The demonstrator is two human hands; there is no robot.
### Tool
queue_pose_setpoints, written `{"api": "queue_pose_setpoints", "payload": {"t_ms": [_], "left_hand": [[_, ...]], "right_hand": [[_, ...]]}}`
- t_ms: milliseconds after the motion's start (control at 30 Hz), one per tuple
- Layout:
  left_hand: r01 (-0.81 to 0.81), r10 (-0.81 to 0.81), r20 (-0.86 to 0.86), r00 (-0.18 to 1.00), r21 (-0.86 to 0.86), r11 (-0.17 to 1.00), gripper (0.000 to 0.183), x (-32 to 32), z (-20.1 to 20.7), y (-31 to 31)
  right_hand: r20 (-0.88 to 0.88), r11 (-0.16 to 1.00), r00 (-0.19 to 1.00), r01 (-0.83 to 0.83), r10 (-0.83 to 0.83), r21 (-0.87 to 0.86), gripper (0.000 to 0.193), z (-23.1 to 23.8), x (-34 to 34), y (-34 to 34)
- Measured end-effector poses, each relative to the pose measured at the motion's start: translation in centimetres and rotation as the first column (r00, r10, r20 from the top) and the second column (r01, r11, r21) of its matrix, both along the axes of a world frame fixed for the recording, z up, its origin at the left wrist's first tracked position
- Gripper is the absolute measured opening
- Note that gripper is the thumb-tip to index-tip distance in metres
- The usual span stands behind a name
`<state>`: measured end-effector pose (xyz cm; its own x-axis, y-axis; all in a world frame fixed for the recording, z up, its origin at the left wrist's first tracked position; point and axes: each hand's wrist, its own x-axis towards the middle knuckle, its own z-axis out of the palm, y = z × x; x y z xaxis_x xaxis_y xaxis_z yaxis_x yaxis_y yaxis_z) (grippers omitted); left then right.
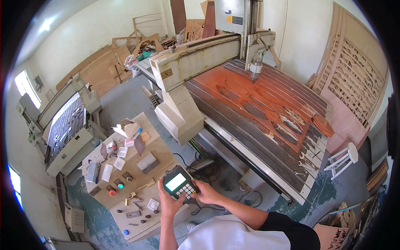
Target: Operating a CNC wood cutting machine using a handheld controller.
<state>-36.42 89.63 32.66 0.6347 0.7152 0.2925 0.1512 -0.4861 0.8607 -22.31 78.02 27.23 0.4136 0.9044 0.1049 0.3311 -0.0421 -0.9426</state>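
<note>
Between my two hands is a black handheld controller (179,184) with a lit screen and a keypad. My left hand (168,203) wraps its left side, the thumb near the lower keys. Gripping the right side is my right hand (205,192), its thumb over the keypad. Beyond stands a large CNC router (183,62), its spindle (255,68) over the bed. A reddish-brown board (237,93) with leaf-shaped cutouts lies on that bed.
Left of my hands, a control cabinet top (137,179) carries a red knob (112,193), a green button (121,186), small boxes and bits. Several wrenches (306,160) lie on the bed's right end. A white stool (342,160) stands at right, a second machine (68,129) at left.
</note>
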Motion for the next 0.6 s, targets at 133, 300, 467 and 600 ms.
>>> {"api": "queue_pose_setpoints", "payload": {"t_ms": [133,300,467,600], "left_hand": [[0.007,-0.007,0.006,1.0,-0.014,1.0,0.093,0.1,0.0,0.0],[0.003,-0.003,-0.011,1.0,-0.029,1.0,0.094,0.0,0.1,0.0],[0.023,-0.021,-0.044,0.999,0.043,0.999,0.101,-0.2,-1.1,0.5],[0.01,-0.006,-0.052,0.999,0.087,0.996,0.101,0.0,-0.9,0.3]], "right_hand": [[-0.009,1.0,1.0,-0.001,0.001,-0.018,0.065,-0.5,0.1,0.0],[0.009,1.0,1.0,0.003,-0.003,-0.01,0.065,-0.2,0.1,0.0],[-0.006,1.0,1.0,0.0,0.0,-0.02,0.064,0.1,0.1,-0.1],[0.006,1.0,1.0,0.0,0.0,0.014,0.063,-0.2,0.2,-0.1]]}}
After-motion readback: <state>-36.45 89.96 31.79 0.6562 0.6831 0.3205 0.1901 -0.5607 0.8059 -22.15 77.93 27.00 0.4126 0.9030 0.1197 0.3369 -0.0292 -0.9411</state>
